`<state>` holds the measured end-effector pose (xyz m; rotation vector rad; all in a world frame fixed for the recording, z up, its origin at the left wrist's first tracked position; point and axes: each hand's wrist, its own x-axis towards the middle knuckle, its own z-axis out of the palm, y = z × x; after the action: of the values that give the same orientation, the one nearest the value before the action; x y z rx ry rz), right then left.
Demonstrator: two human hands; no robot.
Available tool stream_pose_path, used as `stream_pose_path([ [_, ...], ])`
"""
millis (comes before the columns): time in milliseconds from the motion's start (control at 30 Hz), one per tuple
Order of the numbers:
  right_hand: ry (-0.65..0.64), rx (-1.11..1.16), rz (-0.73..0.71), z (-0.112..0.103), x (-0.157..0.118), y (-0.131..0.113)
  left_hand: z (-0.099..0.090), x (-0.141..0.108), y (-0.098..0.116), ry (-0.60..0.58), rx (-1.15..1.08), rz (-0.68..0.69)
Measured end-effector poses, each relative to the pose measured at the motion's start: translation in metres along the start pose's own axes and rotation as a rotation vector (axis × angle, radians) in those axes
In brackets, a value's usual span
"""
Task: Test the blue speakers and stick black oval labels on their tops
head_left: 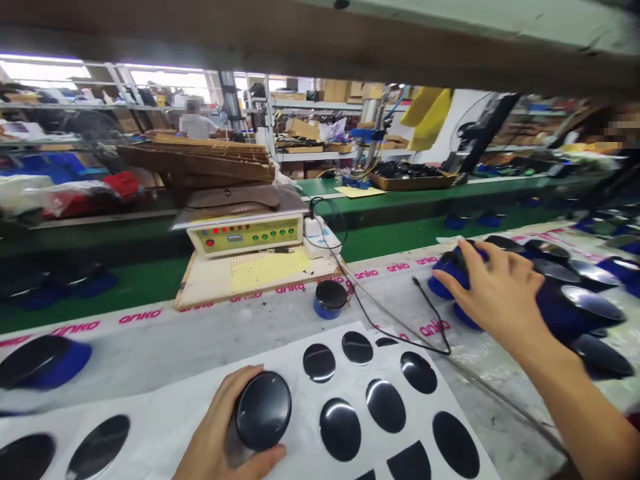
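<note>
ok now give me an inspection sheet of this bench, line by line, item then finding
surface: white sheeting with pink lettering, some dark specks
job's things: left hand grips a round black-topped piece; right hand is at a blue piece with a dark top on the right; flat black discs lie on a white sheet
clutter: many more blue pieces at right, one small blue piece near the middle
hands: both bare, left closed round its piece, right's grip unclear
cables: thin black cable and grey cable cross the bench
surroundings: control box with lit lights, green belt, shelves behind
</note>
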<state>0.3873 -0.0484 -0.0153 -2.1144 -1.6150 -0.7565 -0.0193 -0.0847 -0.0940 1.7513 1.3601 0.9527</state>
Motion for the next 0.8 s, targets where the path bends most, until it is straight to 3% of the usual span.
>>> stream_pose_path([
  [67,-0.109,0.196,-0.185,-0.021,-0.017,-0.029,-0.005,0.000,0.012,-0.057,0.014,-0.021],
  [100,-0.225,0.316,-0.316,-0.032,-0.028,-0.046,-0.008,0.001,0.016,-0.098,0.025,-0.022],
  [167,-0.663,0.646,-0.608,-0.051,-0.052,-0.081,-0.014,0.003,0.021,-0.182,0.052,-0.010],
  [233,-0.950,0.746,-0.774,-0.061,-0.070,-0.112,-0.017,0.004,0.023,-0.235,0.074,0.011],
  [300,-1.061,0.743,-0.843,-0.061,-0.079,-0.132,-0.019,0.005,0.024,-0.247,0.094,0.032],
  [533,-1.125,0.725,-0.941,-0.048,-0.065,-0.142,-0.019,0.007,0.027,-0.244,0.084,0.054],
  [733,-0.955,0.720,-1.014,-0.049,-0.071,-0.134,-0.021,0.009,0.029,-0.271,0.025,0.054],
  [800,-0.790,0.770,-0.979,-0.047,-0.077,-0.122,-0.021,0.008,0.029,-0.273,0.013,0.062],
])
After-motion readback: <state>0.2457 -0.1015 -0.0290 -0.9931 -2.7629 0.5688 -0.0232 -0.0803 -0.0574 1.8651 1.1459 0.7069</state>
